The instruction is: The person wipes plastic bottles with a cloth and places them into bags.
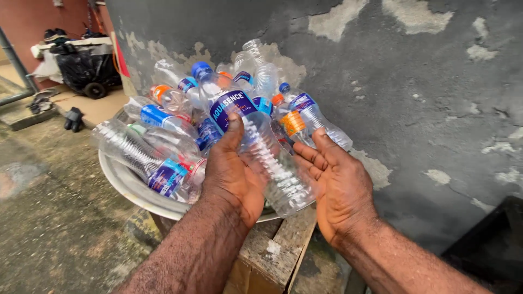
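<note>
A clear plastic bottle [256,139] with a blue cap and a dark blue label lies tilted across a heap of empty bottles. My left hand [234,174] grips its middle from the left, thumb over the label. To the right of the bottle's lower end, my right hand [338,182] is spread open, palm turned toward the bottle, holding nothing. Whether it touches the bottle I cannot tell. The heap of several clear bottles [174,117], with blue and orange caps and labels, fills a wide metal basin [122,182].
The basin rests on a rough wooden stand [278,250] against a dark, patchy concrete wall [425,81]. Bare ground lies to the left. Black bags and a wheeled cart [84,68] stand far back left, with shoes [72,118] nearby. A black object [490,245] sits at lower right.
</note>
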